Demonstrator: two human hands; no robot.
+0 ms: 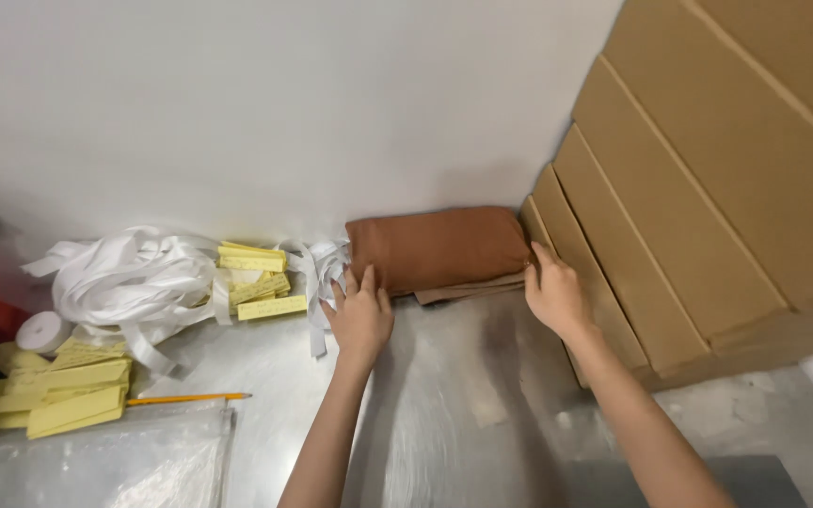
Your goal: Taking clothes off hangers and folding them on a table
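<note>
Centre frame, both hands, left hand (pixel 359 315) and right hand (pixel 555 293), lay open, flat-fingered against folded brown cloth (pixel 438 249); uneven pushing could unfold it.

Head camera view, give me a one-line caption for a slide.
Both hands, left hand and right hand, rest at the ends of folded brown fabric beside stacked cardboard boxes.

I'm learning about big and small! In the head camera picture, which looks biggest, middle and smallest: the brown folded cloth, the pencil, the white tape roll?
1. Brown folded cloth, biggest.
2. Pencil, long but thin.
3. White tape roll, smallest.
</note>
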